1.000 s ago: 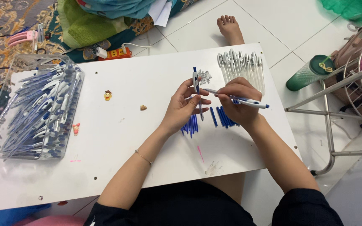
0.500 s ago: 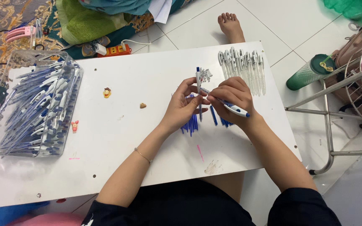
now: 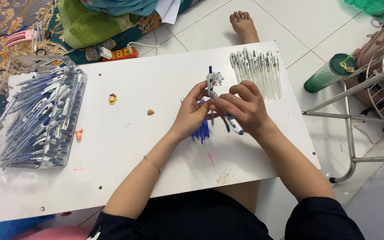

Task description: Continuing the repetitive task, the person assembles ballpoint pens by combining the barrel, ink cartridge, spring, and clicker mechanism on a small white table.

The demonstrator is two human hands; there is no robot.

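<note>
your left hand (image 3: pixel 192 113) and right hand (image 3: pixel 245 109) have fingers clamped on a light, stiff, slippery pen (image 3: pixel 210 86), so grip its barrel above the desk (image 3: pixel 156 146).

Both forearms come in from the bottom edge and angle toward each other, so the hands meet up close together, fingertips nearly touching. The left hand (image 3: pixel 191 116) is tilted thumb-up with the fingers curled into a pinch grip, and there's a thin bracelet on that wrist. The right hand (image 3: pixel 244 109) sits knuckles-up, fingers bent down and closed tight, with a dark sleeve pushed up past each elbow.
</note>
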